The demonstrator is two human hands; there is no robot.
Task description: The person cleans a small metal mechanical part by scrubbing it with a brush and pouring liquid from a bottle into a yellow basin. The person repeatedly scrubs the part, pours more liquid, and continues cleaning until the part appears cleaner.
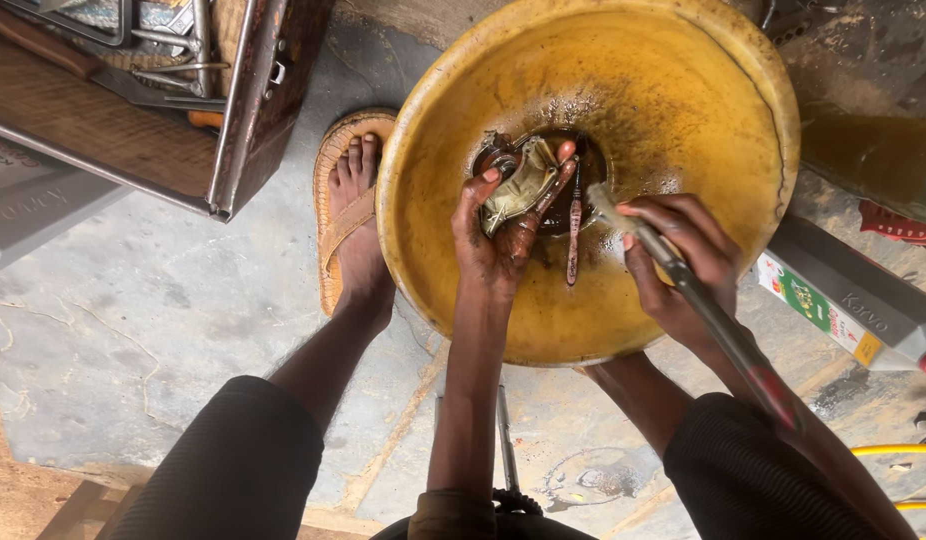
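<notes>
- I see my left hand (498, 225) reaching down into a wide yellow basin (683, 90), fingers clenched round a grimy metal part (518, 185); the part sits over the dark pool of oily liquid (563, 215) at the basin's centre, and the hand is smeared dark with it
- My right hand (678, 260) is closed on a long brush (683, 285); its pale head points in towards the metal part and lies just beside it, while the handle runs back over the basin's near rim towards my right knee, ending in a reddish grip
- A slim reddish tool (574, 235) lies in the basin between the two hands, one end in the dark liquid; I cannot tell what kind it is
- The basin stands on a concrete floor (133, 320) between my legs; my left foot in a tan sandal (345, 215) is just beside its left rim
- Up left is an open metal toolbox (253, 110) with tools inside; at the right edge lie a grey box (853, 300) and a green and white carton (813, 305), touching each other
- A wet stain (593, 478) marks the floor near my right thigh
</notes>
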